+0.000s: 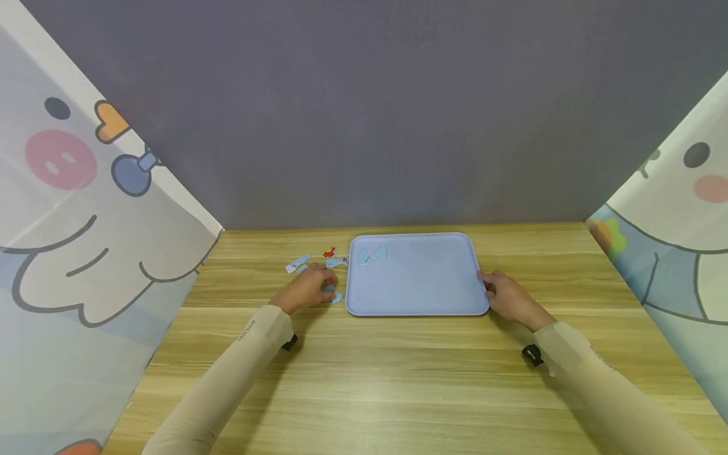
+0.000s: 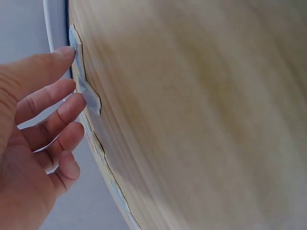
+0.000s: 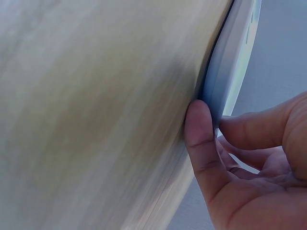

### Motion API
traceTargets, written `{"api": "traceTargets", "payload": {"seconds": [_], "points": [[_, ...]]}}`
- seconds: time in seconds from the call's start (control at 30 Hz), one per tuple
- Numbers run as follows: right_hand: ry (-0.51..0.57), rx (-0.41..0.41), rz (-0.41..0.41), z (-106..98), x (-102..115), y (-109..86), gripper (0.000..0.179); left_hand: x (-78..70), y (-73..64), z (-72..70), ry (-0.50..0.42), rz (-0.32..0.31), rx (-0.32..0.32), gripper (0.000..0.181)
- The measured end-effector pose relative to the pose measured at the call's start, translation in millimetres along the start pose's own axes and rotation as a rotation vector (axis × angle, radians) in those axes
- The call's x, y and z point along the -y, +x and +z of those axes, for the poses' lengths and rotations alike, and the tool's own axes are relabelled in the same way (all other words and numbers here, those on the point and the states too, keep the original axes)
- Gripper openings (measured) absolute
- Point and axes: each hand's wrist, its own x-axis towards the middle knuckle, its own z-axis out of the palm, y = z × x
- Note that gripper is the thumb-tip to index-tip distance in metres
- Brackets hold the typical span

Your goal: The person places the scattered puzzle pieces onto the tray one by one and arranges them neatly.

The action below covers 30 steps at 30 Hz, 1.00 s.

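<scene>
A pale blue tray (image 1: pixel 418 278) lies on the wooden table, with two light-blue printed puzzle pieces (image 1: pixel 380 253) in its upper left part. My left hand (image 1: pixel 307 287) is just left of the tray, thumb and fingers bent and spread over a light-blue puzzle piece (image 2: pixel 88 93) on the table. The fingertips are at this piece; whether they touch it cannot be told. My right hand (image 1: pixel 509 297) pinches the tray's right edge near its lower corner, and in the right wrist view the fingers (image 3: pixel 199 124) and thumb are at the rim.
Beyond my left hand lie several more pieces, among them a red one (image 1: pixel 329 253) and a long light-blue one (image 1: pixel 297 263). A grey wall (image 1: pixel 398 126) stands behind the table (image 1: pixel 387 379). Cartoon-printed panels (image 1: pixel 85 221) flank it on both sides.
</scene>
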Motion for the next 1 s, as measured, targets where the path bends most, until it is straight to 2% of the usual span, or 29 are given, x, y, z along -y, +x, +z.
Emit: {"api": "traceTargets", "payload": {"seconds": [0.27,0.63,0.87,1.0], "points": [[0.007,0.002,0.0,0.7,-1.0,-0.1,0.045,-3.8,-1.3,-0.5,0.016,-0.002,0.025,0.036],[0.007,0.005,0.002,0.3,0.1,-0.6,0.045,-4.3,-1.5,0.4,0.027,0.003,0.031,0.033],[0.003,0.004,0.004,0.2,-1.1,-0.1,0.045,-5.6,-1.0,-3.3,0.01,-0.002,0.0,0.032],[-0.002,0.0,0.005,0.4,-1.0,0.5,0.045,-5.8,-1.5,-3.2,0.02,-0.021,0.022,0.034]]}}
